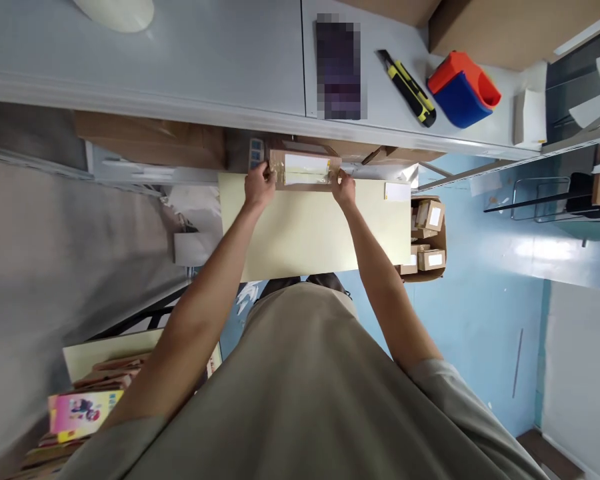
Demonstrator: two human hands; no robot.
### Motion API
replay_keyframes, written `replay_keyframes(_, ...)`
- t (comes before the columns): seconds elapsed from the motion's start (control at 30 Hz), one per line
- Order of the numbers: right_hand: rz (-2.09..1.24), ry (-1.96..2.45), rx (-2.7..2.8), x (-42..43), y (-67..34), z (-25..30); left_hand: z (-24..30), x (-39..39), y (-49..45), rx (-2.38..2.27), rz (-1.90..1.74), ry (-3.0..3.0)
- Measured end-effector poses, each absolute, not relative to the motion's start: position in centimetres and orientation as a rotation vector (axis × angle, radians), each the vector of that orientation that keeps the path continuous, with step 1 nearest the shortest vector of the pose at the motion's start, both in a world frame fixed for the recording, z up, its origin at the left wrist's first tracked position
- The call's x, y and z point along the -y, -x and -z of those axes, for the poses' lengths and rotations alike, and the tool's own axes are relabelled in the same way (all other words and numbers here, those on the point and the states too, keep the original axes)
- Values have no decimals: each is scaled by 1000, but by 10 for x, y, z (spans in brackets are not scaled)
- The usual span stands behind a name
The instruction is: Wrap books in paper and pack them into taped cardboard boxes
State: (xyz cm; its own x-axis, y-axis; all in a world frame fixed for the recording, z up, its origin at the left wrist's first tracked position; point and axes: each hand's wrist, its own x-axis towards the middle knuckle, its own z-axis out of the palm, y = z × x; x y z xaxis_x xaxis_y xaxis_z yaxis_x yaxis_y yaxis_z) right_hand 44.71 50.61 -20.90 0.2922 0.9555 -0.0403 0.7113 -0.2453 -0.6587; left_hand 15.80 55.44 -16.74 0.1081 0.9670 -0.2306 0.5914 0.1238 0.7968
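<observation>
Both of my arms reach forward to a small brown cardboard box (305,181) at the far side of the pale yellow work surface (310,233). The box has a white label and shiny clear tape on its face. My left hand (259,185) grips its left end, fingers curled round the edge. At the opposite end, my right hand (344,188) pinches the right edge. Behind the box, partly under the grey shelf, more cardboard shows. A white label or slip (397,192) lies on the surface to the right of my right hand.
Above, the grey shelf (180,60) carries a yellow-black box cutter (410,90), a red-blue tape dispenser (463,90) and a blurred-out dark object (339,70). An open carton (443,247) of labelled boxes stands right of the surface. Stacked packets (85,413) lie lower left.
</observation>
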Motion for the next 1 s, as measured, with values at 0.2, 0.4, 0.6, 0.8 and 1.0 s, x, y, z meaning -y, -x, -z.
replay_keyframes(0.2,-765,2078,1284,-395,-449,186,152,-473,-164,-1648,-523,-1559)
replay_keyframes(0.4,-751,2115,1077,-305,-467,181,155,-400,-198,-1523,-494,-1399)
replay_keyframes(0.6,-839,2132,864,-270,-499,203,171,-363,-235,-1520,-367,-1282)
replay_keyframes(0.8,-1064,2009,873,-256,-528,221,186,-348,-256,-1635,-266,-1201)
replay_keyframes(1.0,-1161,1970,1001,-254,-548,232,189,-343,-268,-1761,-262,-1080)
